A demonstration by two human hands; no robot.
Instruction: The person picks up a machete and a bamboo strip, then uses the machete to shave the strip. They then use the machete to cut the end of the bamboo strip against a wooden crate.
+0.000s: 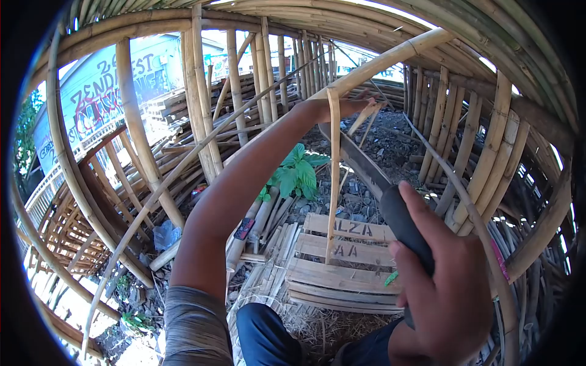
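Observation:
My right hand [448,274] is closed around the black handle of a large curved knife [363,161], whose blade points up and away to the left. Stretched forward, my left hand [351,108] is beside the blade's far end, near the upper ends of thin bamboo strips [365,116]; its fingers are small and partly hidden, so their grip is unclear. A flat bamboo strip [334,177] hangs upright in front of my left wrist, left of the blade. Behind it, a thick bamboo pole [390,61] slants up to the right.
Below lies a slatted wooden crate [342,277] with dark lettering. Split bamboo strips [265,274] and a leafy plant [297,174] are left of it. Bamboo posts [143,134] surround the space, and a long thin pole [177,177] crosses the left side.

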